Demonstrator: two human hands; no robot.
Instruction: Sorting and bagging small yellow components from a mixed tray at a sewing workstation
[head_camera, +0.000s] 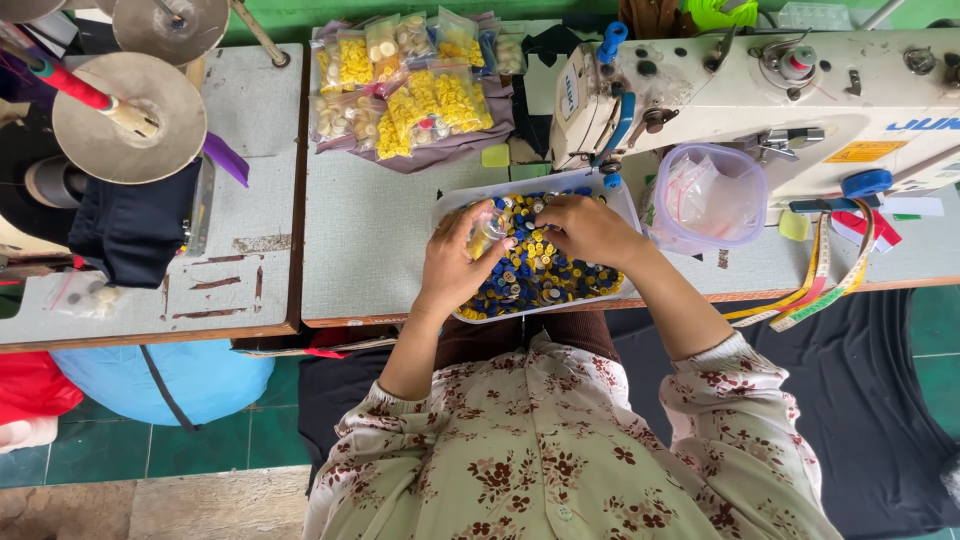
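My left hand (455, 262) pinches a small clear plastic bag (487, 232) over the white tray (470, 195) of yellow and blue buttons (545, 275), while my right hand (590, 228), fingers curled, picks just beside it.

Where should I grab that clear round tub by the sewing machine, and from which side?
Probably take the clear round tub by its rim, coming from above: it sits upright with its mouth open, and the sewing machine crowds its far side.
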